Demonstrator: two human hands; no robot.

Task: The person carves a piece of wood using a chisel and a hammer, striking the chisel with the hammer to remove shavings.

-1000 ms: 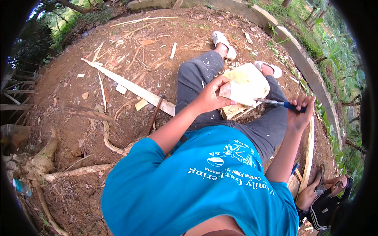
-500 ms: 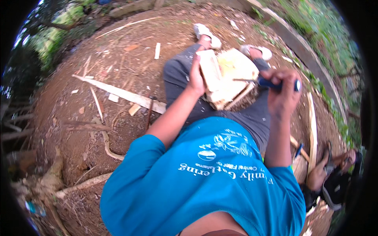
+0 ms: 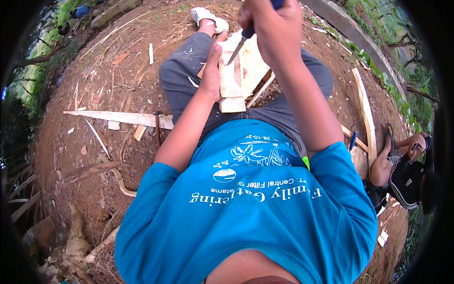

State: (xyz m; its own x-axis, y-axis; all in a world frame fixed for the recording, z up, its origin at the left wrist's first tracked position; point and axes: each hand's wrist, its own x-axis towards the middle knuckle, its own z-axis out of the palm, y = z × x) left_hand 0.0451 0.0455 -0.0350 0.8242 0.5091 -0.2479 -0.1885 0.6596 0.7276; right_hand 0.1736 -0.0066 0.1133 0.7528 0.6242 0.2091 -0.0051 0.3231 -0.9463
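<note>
In the head view, the pale wood block [image 3: 230,81] runs twelve to six o'clock. My left hand [image 3: 213,73], nearer, holds it from nine; my right hand [image 3: 279,33], toward one, grips a blue-handled tool [image 3: 238,48], its blade slanting toward seven.

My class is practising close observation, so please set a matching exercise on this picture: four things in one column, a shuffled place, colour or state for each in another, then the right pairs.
Things
1. left hand
2. right hand
3. shoe
4. trousers

Descriptions
A. dark grey
B. gripping the blue-handled tool
C. white
D. holding the narrow pale wood piece

Pairs: 1-D; 2-B; 3-C; 4-A
</note>
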